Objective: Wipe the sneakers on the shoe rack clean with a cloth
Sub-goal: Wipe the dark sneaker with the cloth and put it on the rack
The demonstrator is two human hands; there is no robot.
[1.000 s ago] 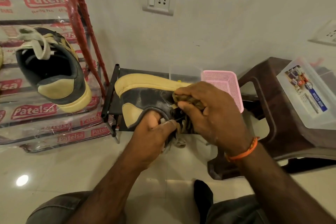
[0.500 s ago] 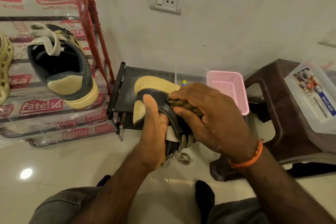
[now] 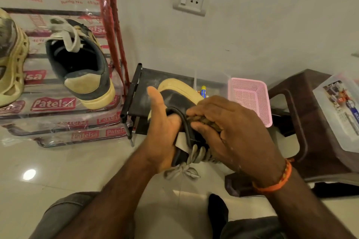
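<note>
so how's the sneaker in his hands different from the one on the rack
The held sneaker lies on its side, sole toward the wall, gripped by the left hand while the right hand presses a cloth on it. The rack sneaker rests untouched, heel outward. Both are dark with tan soles.

The right hand [image 3: 235, 132] covers most of the cloth [image 3: 202, 121] and the held sneaker [image 3: 180, 101]'s toe. A beige shoe [image 3: 11, 68] is cut off at left, the labelled box [image 3: 338, 114] at right.

Held sneaker [image 3: 175, 97] black, tan sole; cloth [image 3: 204, 122] brown; basket [image 3: 250, 99] pink; wristband [image 3: 275, 182] orange.
</note>
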